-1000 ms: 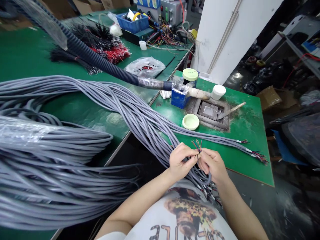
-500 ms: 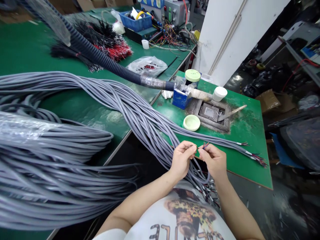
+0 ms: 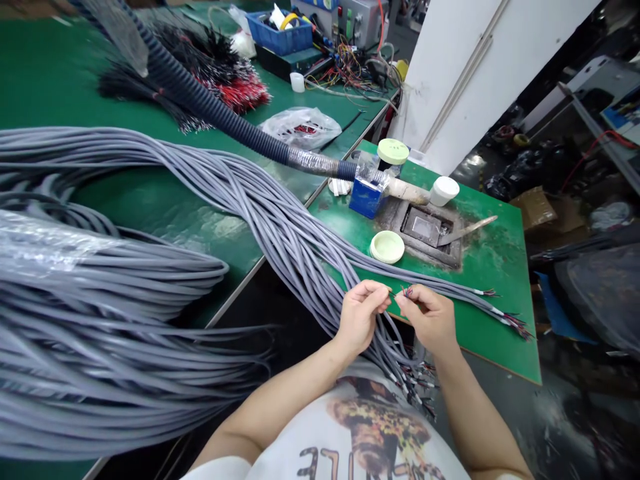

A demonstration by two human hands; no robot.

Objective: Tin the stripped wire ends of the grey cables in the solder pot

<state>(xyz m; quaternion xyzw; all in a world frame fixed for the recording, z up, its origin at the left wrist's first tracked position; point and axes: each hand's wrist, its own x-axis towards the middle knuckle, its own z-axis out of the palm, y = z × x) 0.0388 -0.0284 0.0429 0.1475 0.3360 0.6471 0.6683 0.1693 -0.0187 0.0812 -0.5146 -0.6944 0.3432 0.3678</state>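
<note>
Thin coloured wires (image 3: pixel 407 292) stick out between the fingertips of my right hand (image 3: pixel 431 319), which is closed on them. Close beside it, my left hand (image 3: pixel 361 316) pinches a thin dark wire end, its fingertips nearly touching the right ones. Behind and below both hands runs a thick bundle of grey cables (image 3: pixel 295 233). Some cable ends with white bands and bare coloured wires (image 3: pixel 515 323) lie on the green board to the right of my hands.
A round pale green dish (image 3: pixel 387 247) and a dark-framed pot (image 3: pixel 425 227) with a flat stick (image 3: pixel 470 230) sit beyond my hands. A ribbed hose (image 3: pixel 240 127) reaches over a blue box (image 3: pixel 366 197). Coiled grey cables (image 3: pixel 125 360) fill the left.
The coloured wires at my right fingertips stand up less than before. Both hands stay close together, and the whole view has shifted slightly.
</note>
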